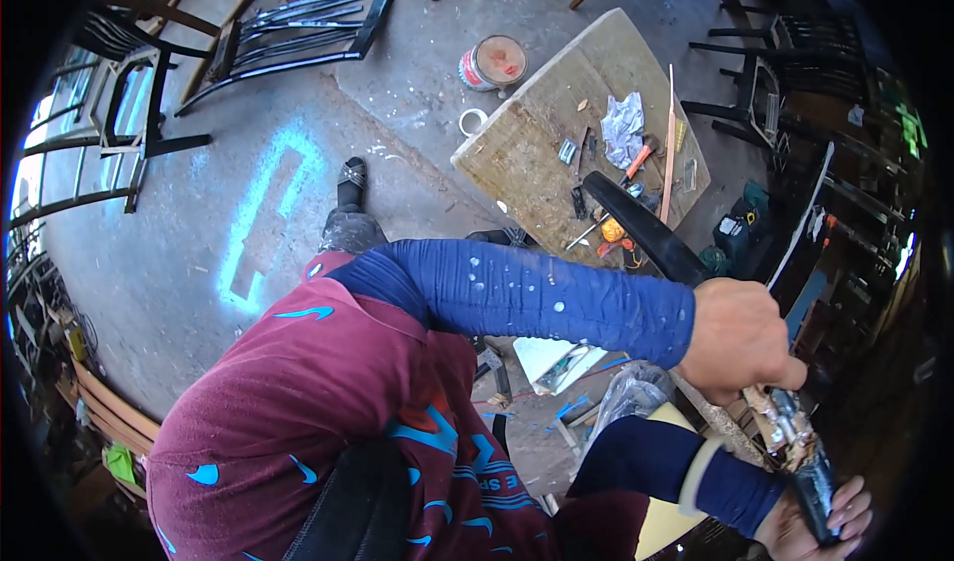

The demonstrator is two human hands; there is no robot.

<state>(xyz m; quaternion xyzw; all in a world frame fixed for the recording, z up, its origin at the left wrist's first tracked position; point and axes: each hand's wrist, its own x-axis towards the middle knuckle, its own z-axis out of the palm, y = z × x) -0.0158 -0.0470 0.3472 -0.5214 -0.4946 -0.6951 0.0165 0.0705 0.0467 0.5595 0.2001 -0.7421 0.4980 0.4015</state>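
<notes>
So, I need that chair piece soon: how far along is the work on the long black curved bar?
Still mid-job. Both hands grip the long black curved bar: left hand above a ragged, pale, splintered patch, right hand at the lower end. That patch looks unfinished. Hand tools lie on the wooden board, not packed away.

A: Floor?
B: Grey concrete floor [199, 253], stained, marked with a light-blue sprayed rectangle outline [266, 213] left of centre.
A: Furniture?
B: Black metal chair frames [288, 29] lying far left; more dark chairs [775, 64] far right. Worn wooden board [527, 154] used as a worktop at centre, strewn with small tools. Paint can [494, 62] just beyond its far edge.
A: Light?
B: Daylight, bright, entering from far left.
</notes>
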